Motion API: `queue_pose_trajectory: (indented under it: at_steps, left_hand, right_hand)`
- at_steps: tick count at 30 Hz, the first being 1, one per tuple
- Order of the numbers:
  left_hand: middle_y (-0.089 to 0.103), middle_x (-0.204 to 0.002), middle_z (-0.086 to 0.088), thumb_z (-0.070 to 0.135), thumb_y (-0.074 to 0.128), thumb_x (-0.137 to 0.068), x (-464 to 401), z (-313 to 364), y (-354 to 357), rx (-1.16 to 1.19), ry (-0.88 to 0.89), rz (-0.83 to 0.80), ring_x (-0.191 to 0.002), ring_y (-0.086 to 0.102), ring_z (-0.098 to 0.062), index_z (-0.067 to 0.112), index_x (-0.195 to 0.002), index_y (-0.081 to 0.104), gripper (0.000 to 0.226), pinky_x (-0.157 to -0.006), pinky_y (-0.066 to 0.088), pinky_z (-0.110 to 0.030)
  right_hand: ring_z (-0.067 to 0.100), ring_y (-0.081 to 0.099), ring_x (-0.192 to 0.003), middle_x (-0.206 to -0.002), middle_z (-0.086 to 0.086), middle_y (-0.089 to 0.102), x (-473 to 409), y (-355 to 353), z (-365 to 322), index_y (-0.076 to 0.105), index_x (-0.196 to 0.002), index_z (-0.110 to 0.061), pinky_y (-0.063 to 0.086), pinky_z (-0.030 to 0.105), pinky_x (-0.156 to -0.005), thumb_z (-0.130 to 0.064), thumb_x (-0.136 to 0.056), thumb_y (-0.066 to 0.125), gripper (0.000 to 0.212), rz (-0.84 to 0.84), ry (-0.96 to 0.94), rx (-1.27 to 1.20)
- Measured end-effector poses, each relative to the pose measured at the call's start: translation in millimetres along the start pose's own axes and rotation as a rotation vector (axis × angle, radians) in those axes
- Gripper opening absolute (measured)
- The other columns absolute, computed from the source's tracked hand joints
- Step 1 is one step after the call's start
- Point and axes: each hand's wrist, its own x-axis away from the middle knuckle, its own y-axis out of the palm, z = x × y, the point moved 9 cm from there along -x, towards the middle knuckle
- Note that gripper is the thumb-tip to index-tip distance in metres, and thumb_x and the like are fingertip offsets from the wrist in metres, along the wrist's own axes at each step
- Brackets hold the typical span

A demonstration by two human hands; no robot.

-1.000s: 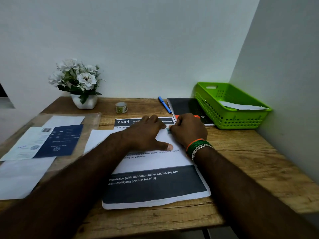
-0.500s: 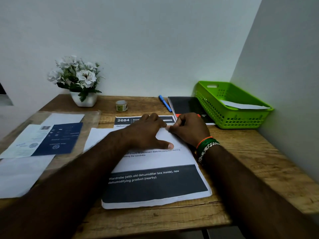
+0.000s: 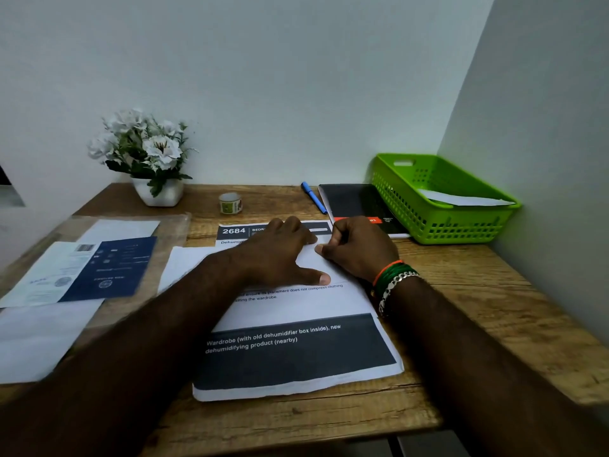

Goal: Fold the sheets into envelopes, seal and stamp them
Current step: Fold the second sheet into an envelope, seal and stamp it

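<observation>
A printed sheet (image 3: 296, 354) is laid flat on the wooden desk (image 3: 461, 324), in the middle, just in front of the person. Its near part carries a dark band with white text, and a second dark band with the number 2684 is seen at its far edge. The upper part of the sheet seems to be folded over, so that a white surface is shown under the hands.

The left hand (image 3: 280, 255) is pressed flat on this white part, the fingers straight and close together, the thumb stretched out toward the right. The right hand (image 3: 359, 249) is placed just beside it, the fingers curled; a pinch on the paper edge is suggested, but it cannot be told for sure. Bracelets (image 3: 392, 278) are worn on the right wrist.

At the left of the desk, more papers (image 3: 82, 272) are kept, one of them dark blue. At the back, a pot of white flowers (image 3: 145, 156), a small roll (image 3: 230, 202), a blue pen (image 3: 313, 196) and a black booklet (image 3: 356, 202) are seen. A green basket (image 3: 438, 222) with a white paper (image 3: 461, 198) inside is placed at the right, by the wall.
</observation>
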Motion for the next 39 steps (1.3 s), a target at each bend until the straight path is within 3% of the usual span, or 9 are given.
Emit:
queue_pose_trajectory:
  at_steps: [5,9,12,16,24,29,33,37,39]
  left_hand:
    - [0.037,-0.138,0.002,0.078,0.059,-0.079,-1,-1,0,0.009,0.006,0.005,-0.128,0.033,-0.020,0.026,-0.147,0.040,0.087,-0.109,0.037,-0.044]
    - [0.037,-0.138,0.003,0.078,0.060,-0.078,-2,-3,1,0.026,0.003,0.019,-0.129,0.033,-0.019,0.028,-0.147,0.040,0.088,-0.107,0.038,-0.041]
    - [0.037,-0.141,0.004,0.078,0.061,-0.078,-2,-3,1,0.039,0.001,0.021,-0.131,0.032,-0.018,0.029,-0.148,0.040,0.088,-0.108,0.037,-0.041]
    - [0.038,-0.141,0.003,0.077,0.062,-0.078,-1,-3,-1,0.052,0.004,0.036,-0.131,0.033,-0.019,0.029,-0.147,0.041,0.088,-0.108,0.038,-0.041]
    - [0.039,-0.139,0.003,0.076,0.064,-0.078,-1,-1,-2,0.048,0.005,0.029,-0.129,0.034,-0.019,0.027,-0.147,0.042,0.088,-0.108,0.037,-0.040]
    - [0.039,-0.138,0.004,0.077,0.065,-0.076,-1,-3,-1,0.069,0.001,0.042,-0.128,0.034,-0.018,0.029,-0.146,0.042,0.088,-0.105,0.037,-0.037]
    - [0.039,-0.137,0.005,0.078,0.066,-0.074,-3,-6,0,0.091,-0.007,0.043,-0.128,0.035,-0.017,0.031,-0.146,0.042,0.089,-0.106,0.038,-0.039]
    - [0.040,-0.137,0.006,0.077,0.066,-0.075,-2,-6,-1,0.097,-0.007,0.048,-0.127,0.036,-0.017,0.031,-0.145,0.043,0.087,-0.103,0.038,-0.036]
    - [0.039,-0.138,0.005,0.077,0.066,-0.075,-2,-5,-1,0.096,-0.009,0.050,-0.128,0.036,-0.017,0.032,-0.145,0.043,0.086,-0.102,0.038,-0.036]
  right_hand:
    - [0.014,0.067,-0.066,-0.062,-0.006,0.068,-3,3,4,0.066,-0.069,-0.018,0.051,0.031,-0.066,-0.046,-0.073,0.081,0.032,-0.025,0.009,-0.042]
    - [0.011,0.059,-0.059,-0.059,-0.002,0.065,-12,-3,12,0.065,-0.063,-0.014,0.050,0.033,-0.065,-0.033,-0.080,0.081,0.031,0.027,-0.002,-0.297]
    - [0.012,0.059,-0.064,-0.068,0.011,0.070,-14,-7,13,0.069,-0.067,-0.009,0.053,0.036,-0.071,-0.027,-0.084,0.079,0.026,0.074,-0.020,-0.352]
    - [0.005,0.058,-0.057,-0.062,-0.004,0.069,-9,-2,7,0.073,-0.069,-0.014,0.048,0.025,-0.060,-0.028,-0.072,0.087,0.021,0.005,-0.035,-0.240]
    - [0.013,0.067,-0.074,-0.066,-0.011,0.068,-5,-4,6,0.068,-0.069,-0.025,0.054,0.030,-0.071,-0.042,-0.066,0.080,0.021,0.127,0.060,-0.032]
    - [0.012,0.065,-0.066,-0.061,-0.008,0.066,-12,-2,8,0.072,-0.073,-0.027,0.050,0.028,-0.065,-0.040,-0.075,0.080,0.015,0.075,-0.011,-0.109]
    - [0.010,0.064,-0.070,-0.071,-0.003,0.071,-18,-4,10,0.077,-0.080,-0.017,0.048,0.026,-0.069,-0.026,-0.087,0.074,0.012,0.020,-0.047,-0.208]
    - [0.011,0.068,-0.079,-0.082,0.001,0.077,-16,-1,9,0.080,-0.084,-0.014,0.053,0.027,-0.080,-0.016,-0.087,0.074,0.007,-0.111,-0.078,-0.208]
    - [0.008,0.064,-0.071,-0.076,0.000,0.075,-14,-1,9,0.079,-0.082,-0.014,0.053,0.026,-0.075,-0.015,-0.083,0.077,0.003,-0.149,-0.066,-0.208]
